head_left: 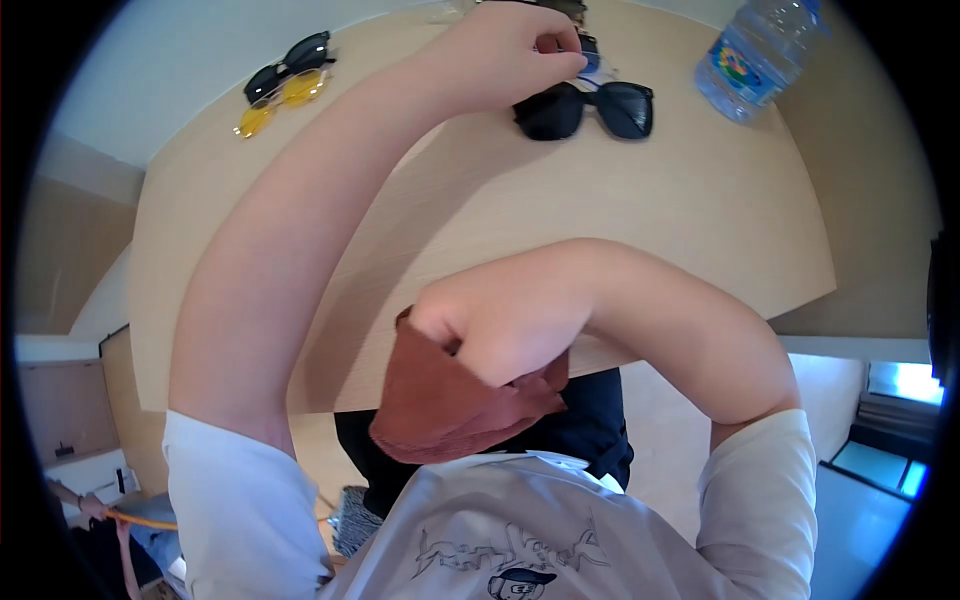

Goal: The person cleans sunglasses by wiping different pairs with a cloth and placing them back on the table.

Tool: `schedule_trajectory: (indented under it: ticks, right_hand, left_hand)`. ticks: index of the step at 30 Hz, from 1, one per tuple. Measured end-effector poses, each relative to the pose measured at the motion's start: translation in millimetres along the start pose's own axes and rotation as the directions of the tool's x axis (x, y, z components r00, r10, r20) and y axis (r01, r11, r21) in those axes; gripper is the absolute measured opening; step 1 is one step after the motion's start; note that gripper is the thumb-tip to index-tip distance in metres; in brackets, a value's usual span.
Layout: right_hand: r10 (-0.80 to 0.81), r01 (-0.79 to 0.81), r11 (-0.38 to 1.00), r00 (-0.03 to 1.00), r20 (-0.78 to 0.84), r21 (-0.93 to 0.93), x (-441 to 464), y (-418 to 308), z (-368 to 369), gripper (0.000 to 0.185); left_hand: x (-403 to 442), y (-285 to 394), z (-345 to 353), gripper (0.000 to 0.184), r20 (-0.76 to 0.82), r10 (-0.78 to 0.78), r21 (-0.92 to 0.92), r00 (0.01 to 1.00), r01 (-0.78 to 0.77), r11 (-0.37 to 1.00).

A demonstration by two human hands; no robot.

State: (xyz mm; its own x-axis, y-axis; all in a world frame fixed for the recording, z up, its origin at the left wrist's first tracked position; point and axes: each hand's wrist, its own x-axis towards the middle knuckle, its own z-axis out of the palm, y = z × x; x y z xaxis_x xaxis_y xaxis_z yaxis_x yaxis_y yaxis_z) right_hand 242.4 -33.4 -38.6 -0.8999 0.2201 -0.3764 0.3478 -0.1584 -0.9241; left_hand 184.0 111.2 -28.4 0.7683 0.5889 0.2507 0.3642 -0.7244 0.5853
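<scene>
Holding a rust-brown cloth [440,400] at about 6 o'clock, by the near edge of the tabletop [690,210], is the right hand [525,310], fingers mostly tucked out of sight in the fabric. Up around 12 to 1 the left hand [515,55] is curled, narrow gap at the thumb, right by the black sunglasses [627,110], but honestly can't tell if those fingers have hold of anything. Dark glasses [262,84] and yellow-lensed glasses [302,90] sit near 11, plastic bottle [745,70] between 1 and 2.

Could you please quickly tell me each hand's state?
Left hand: fingers curled; whether holding anything cannot be told.
Right hand: closed, holding reddish-brown cloth.
</scene>
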Motion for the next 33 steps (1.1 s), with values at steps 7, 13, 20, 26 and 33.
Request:
schedule_trajectory:
  ticks: [7, 13, 20, 26, 33]
  right_hand:
    - [0.029, -0.026, 0.987, 0.999, -0.013, 0.161, -3, -1, -3, 0.015]
    - [0.0, 0.03, 0.95, 0.995, -0.098, 0.31, 3, 11, -9, 0.016]
    - [-0.188, 0.312, 0.866, 0.927, -0.325, 0.391, 7, 37, -23, 0.026]
    - [-0.279, 0.496, 0.705, 0.851, -0.445, 0.507, 7, 41, -29, 0.034]
    - [-0.335, 0.564, 0.635, 0.817, -0.47, 0.528, 6, 44, -31, 0.037]
  left_hand:
    - [-98, -87, -41, 0.018, -0.128, 0.319, 0.629, 0.939, -0.172, 0.758]
    - [-147, -166, -93, 0.026, -0.58, -0.061, 0.53, 0.812, 0.433, 0.729]
    - [-146, -186, -118, 0.026, -0.422, -0.174, 0.503, 0.89, 0.389, 0.771]
    - [-130, -204, -120, 0.025, -0.337, -0.156, 0.588, 0.928, 0.337, 0.736]
    - [-129, -182, -127, 0.026, -0.263, -0.368, 0.515, 0.892, 0.452, 0.728]
